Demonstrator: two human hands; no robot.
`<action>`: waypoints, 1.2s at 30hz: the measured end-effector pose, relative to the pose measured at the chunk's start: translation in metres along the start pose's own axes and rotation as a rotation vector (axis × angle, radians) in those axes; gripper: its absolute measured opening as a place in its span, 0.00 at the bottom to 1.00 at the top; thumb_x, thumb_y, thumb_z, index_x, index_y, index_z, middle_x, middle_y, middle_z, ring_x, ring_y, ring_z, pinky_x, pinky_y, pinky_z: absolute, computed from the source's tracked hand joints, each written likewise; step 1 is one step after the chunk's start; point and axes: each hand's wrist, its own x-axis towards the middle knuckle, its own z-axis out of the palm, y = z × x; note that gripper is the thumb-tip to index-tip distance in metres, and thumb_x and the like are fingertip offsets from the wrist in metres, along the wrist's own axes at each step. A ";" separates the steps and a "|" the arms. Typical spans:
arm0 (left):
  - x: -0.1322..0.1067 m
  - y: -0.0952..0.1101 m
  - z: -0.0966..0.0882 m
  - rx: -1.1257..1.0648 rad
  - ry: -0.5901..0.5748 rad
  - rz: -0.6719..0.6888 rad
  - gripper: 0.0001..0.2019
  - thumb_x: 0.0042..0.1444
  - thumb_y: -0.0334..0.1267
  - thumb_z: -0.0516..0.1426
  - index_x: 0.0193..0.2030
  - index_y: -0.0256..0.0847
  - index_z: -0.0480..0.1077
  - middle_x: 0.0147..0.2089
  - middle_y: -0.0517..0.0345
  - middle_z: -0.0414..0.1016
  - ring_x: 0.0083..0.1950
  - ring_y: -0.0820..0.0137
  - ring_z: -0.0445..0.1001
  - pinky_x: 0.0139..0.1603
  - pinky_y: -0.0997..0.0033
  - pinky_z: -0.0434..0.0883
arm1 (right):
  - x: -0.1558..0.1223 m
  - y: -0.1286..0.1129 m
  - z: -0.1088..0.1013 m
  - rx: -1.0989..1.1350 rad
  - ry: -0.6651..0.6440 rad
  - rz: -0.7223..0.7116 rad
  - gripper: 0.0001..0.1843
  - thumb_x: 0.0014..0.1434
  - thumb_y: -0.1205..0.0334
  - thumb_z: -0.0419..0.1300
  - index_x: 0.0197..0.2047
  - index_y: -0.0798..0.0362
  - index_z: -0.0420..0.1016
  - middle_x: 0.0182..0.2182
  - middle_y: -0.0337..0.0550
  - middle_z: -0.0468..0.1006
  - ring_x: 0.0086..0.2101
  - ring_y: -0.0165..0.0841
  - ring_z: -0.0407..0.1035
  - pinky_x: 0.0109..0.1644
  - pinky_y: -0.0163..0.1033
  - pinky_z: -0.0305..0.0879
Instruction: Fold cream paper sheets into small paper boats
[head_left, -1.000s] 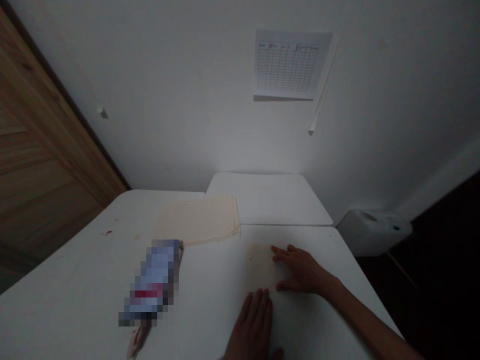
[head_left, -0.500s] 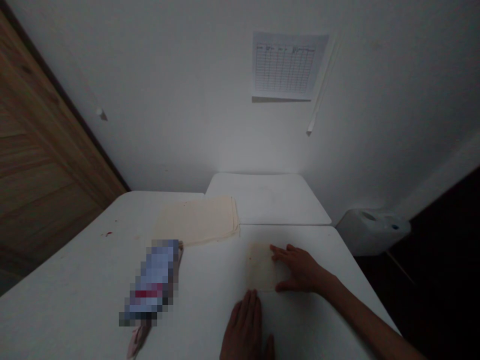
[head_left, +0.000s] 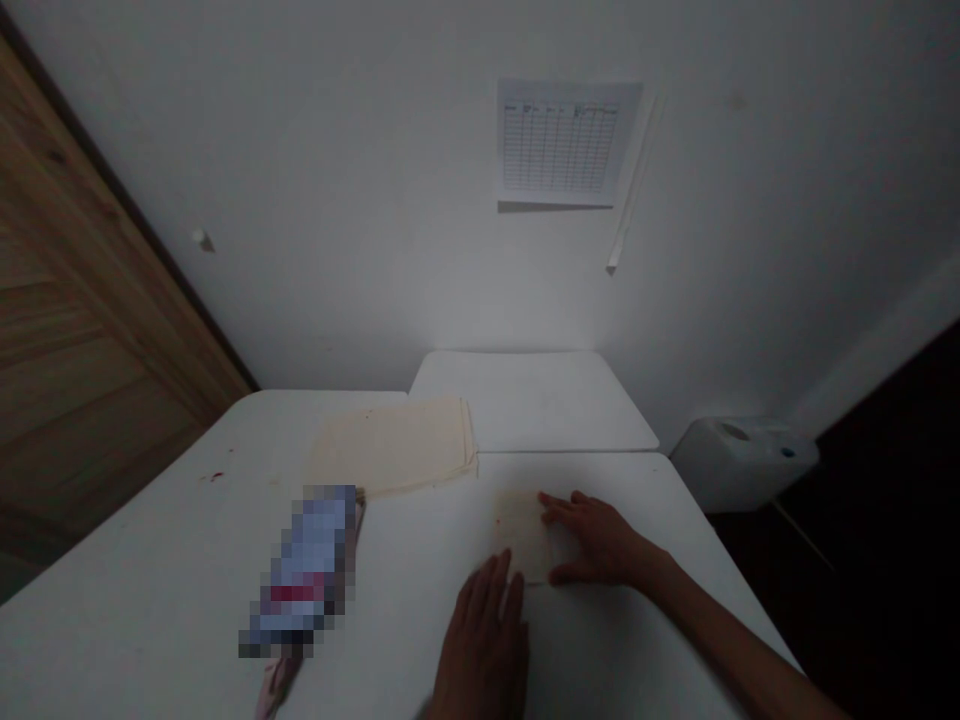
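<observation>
A small cream square that looks like folded thin cloth (head_left: 523, 535) lies flat on the white table. My right hand (head_left: 596, 545) rests at its right edge, thumb and fingers apart, with fingertips at the upper and lower corners. At the lower left corner, my left hand (head_left: 484, 635) lies with its fingers stretched out and touching the square. Farther back and to the left is a low stack of larger cream cloth sheets (head_left: 394, 440). Neither hand grips anything.
Left of my hands lies a blue pixelated item (head_left: 307, 560) with pinkish material under it. A white board (head_left: 525, 400) meets the table's back edge. A printed sheet (head_left: 559, 145) hangs on the wall; a white container (head_left: 742, 465) stands right of the table.
My left hand has moved forward, its fingertips now over the lower left part of the cloth square. The right hand stays in place. The camera view has shifted slightly.
</observation>
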 end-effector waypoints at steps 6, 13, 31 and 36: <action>0.075 -0.010 0.014 0.021 -0.068 0.016 0.24 0.64 0.35 0.43 0.67 0.33 0.54 0.71 0.45 0.49 0.71 0.57 0.45 0.67 0.48 0.51 | -0.001 0.001 0.003 0.045 0.057 0.003 0.61 0.38 0.36 0.68 0.69 0.52 0.49 0.53 0.49 0.72 0.52 0.50 0.62 0.57 0.50 0.57; 0.088 -0.019 0.042 -0.008 -0.109 0.044 0.27 0.66 0.42 0.42 0.70 0.35 0.47 0.72 0.47 0.47 0.72 0.59 0.42 0.69 0.49 0.45 | 0.000 -0.001 0.001 0.039 0.057 0.003 0.61 0.38 0.38 0.69 0.69 0.53 0.50 0.49 0.48 0.74 0.48 0.48 0.63 0.53 0.49 0.59; 0.064 -0.043 0.025 0.133 -0.116 -0.067 0.27 0.64 0.39 0.43 0.68 0.31 0.51 0.70 0.44 0.51 0.71 0.58 0.48 0.68 0.47 0.49 | -0.001 0.002 0.005 0.045 0.057 0.018 0.61 0.37 0.41 0.70 0.69 0.50 0.49 0.48 0.46 0.74 0.47 0.47 0.63 0.53 0.48 0.58; 0.066 -0.046 0.020 0.172 -0.087 -0.091 0.26 0.64 0.36 0.43 0.67 0.30 0.54 0.70 0.42 0.51 0.70 0.56 0.49 0.67 0.45 0.49 | 0.001 0.002 0.004 0.031 0.032 0.005 0.61 0.39 0.39 0.69 0.69 0.51 0.47 0.49 0.48 0.74 0.48 0.48 0.63 0.52 0.49 0.58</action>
